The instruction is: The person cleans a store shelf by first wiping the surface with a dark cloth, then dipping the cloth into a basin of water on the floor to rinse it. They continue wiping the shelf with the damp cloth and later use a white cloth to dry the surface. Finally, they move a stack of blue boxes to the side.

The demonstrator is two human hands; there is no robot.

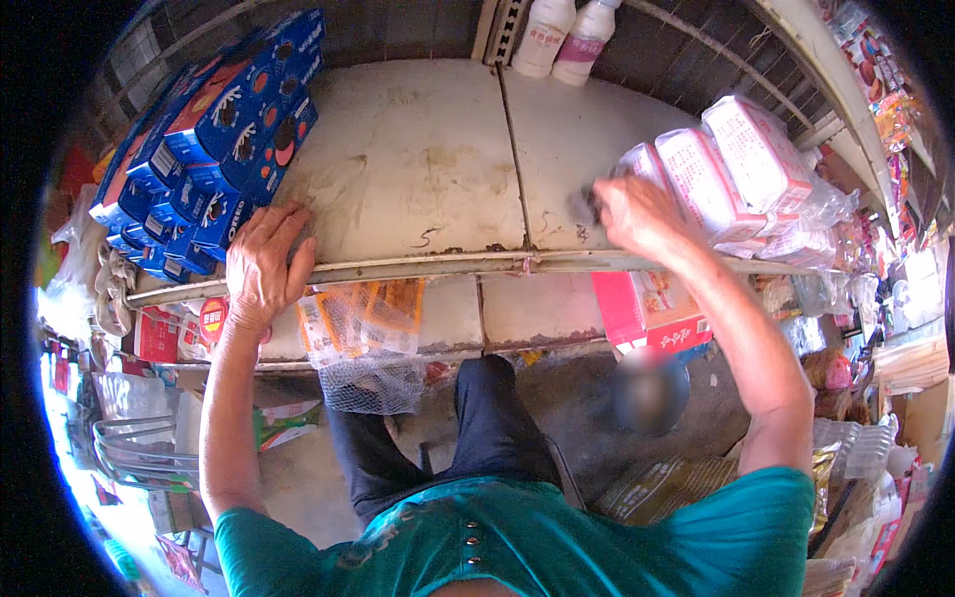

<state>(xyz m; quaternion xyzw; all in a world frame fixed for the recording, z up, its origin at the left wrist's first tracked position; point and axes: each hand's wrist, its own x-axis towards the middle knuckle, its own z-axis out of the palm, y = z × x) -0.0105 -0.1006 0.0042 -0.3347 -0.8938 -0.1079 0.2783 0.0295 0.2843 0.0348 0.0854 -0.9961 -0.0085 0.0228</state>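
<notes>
My left hand [265, 257] lies on the front edge of a stained white shelf [403, 164], thumb apart, holding nothing. Its fingers are close beside stacked blue Oreo boxes [216, 142]. Over the shelf's right part, my right hand [645, 216] grips a small dark wad [586, 205], perhaps a rag; motion blur hides its exact kind. This wad appears to be against the shelf surface. Just right of that hand sit several white plastic-wrapped packs [709, 179] with pink-red print, piled up.
Two white plastic bottles [556, 41] stand at the back against a dark mesh panel. On the lower shelf are orange-printed packets [365, 313] and a red carton [656, 313]. A metal rack [142, 448] stands lower left. A gold-coloured sack [664, 489] lies on the right.
</notes>
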